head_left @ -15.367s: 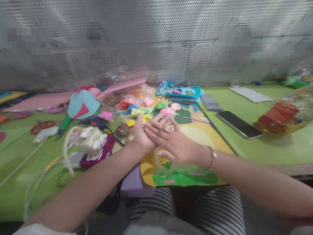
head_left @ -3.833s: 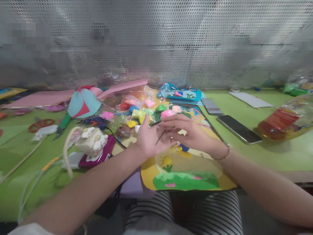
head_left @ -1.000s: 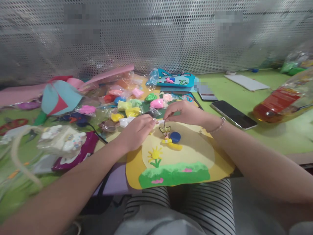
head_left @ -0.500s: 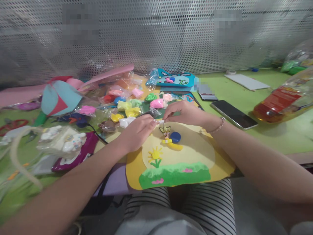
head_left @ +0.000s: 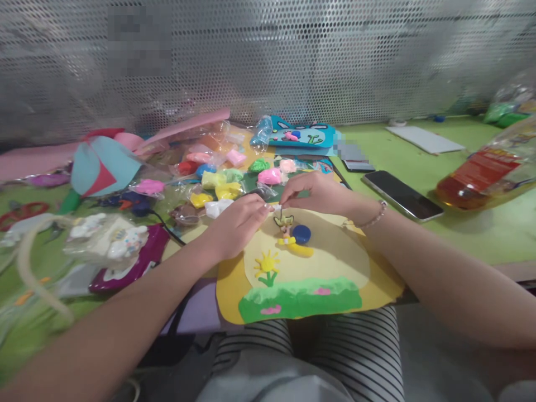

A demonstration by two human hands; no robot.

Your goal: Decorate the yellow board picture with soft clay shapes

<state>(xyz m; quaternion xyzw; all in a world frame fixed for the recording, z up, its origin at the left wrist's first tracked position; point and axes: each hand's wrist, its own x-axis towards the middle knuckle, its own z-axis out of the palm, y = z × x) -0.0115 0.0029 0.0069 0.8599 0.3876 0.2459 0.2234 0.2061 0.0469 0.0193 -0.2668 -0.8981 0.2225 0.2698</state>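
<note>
A yellow paper sheet (head_left: 230,290) lies in front of me, with a cream panel bearing a yellow clay flower (head_left: 267,262), a green clay strip (head_left: 299,298) and a small clay figure with a blue disc (head_left: 301,234). Above the figure sits a pale yellow shape (head_left: 286,221) edged with a dark line. My right hand (head_left: 312,192) pinches a thin dark strand (head_left: 281,214) that hangs onto this shape. My left hand (head_left: 243,223) lies flat on the sheet's upper left edge, its fingertips close to the right hand's; what is under them is hidden.
Several bagged clay lumps (head_left: 228,191) spread behind the hands. A phone (head_left: 402,194) and a tilted bottle of amber liquid (head_left: 481,173) lie at the right. A blue picture card (head_left: 301,134) is at the back; a purple packet (head_left: 138,259) and red-handled scissors (head_left: 25,215) are left.
Almost nothing differs: both hands keep their places over the sheet, and the whole view has shifted very slightly.
</note>
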